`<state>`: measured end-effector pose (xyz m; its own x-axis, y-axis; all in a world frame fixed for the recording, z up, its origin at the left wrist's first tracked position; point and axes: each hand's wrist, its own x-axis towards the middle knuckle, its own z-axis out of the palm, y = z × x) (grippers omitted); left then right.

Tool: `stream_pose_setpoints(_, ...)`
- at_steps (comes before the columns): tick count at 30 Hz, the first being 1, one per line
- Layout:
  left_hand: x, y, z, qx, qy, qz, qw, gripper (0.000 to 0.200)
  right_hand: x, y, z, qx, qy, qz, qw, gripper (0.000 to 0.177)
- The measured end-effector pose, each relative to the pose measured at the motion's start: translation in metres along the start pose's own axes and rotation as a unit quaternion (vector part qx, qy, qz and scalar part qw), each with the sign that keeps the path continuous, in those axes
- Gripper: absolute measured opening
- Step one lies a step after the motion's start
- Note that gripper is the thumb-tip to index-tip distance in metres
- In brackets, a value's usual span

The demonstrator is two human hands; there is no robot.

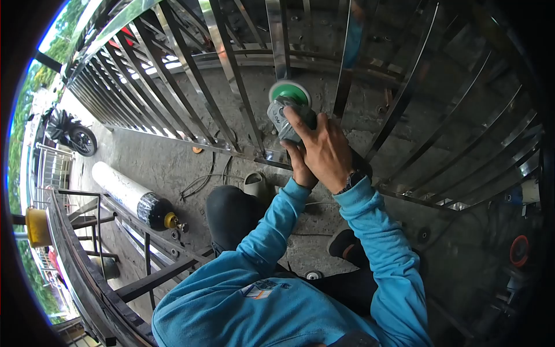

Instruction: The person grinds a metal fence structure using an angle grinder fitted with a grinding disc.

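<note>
Far left of the frame, a motorbike [72, 136] is parked at the edge, with a yellow drum [37, 226] below it. Moving in, a white cylinder [130, 194] lies on the concrete at left centre, its black end and brass valve [171, 220] pointing toward the middle. A dark steel frame [98, 289] curves across the lower left. Above it all, the shiny gate [191, 81] fans its bars over the whole top of the frame. Loose cables [202, 179] snake on the floor just below its bottom rail.

Centre now: a knee [231, 211] in black is bent up and a pale cup [254, 184] sits right beside it. Here's the action: the grinder [283, 118] sits at upper centre, its green disc [290, 92] pressed up against a gate bar. The left hand [300, 169] is curled tight around the tool's rear from below, half hidden. The right hand [325, 149] clamps over the top of the body, forefinger stretched toward the disc, watch [351, 180] at the wrist. Both blue sleeves [370, 231] run down to the bottom edge.

Right of centre, a dark shoe [347, 243] rests on the floor, and at far right an orange ring [519, 250] shows through the bars.
</note>
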<state>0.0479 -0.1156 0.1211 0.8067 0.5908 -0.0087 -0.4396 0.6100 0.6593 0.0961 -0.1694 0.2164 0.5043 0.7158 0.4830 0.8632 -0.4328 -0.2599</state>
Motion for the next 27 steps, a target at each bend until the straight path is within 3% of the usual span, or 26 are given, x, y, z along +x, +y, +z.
stream_pose_setpoints(12,0.018,0.049,-0.005,0.115,-0.066,-0.046,0.99,0.1,0.042,-0.027,-0.003,0.026,0.088,0.042,0.995,0.063)
stream_pose_setpoints(16,0.004,0.065,0.006,0.146,-0.107,-0.049,0.982,0.101,0.017,-0.03,0.012,0.029,0.043,0.052,0.997,0.062)
stream_pose_setpoints(27,0.052,-0.012,-0.045,0.018,-0.007,-0.115,0.993,0.097,0.049,-0.014,-0.031,0.029,0.079,0.03,0.996,0.063)
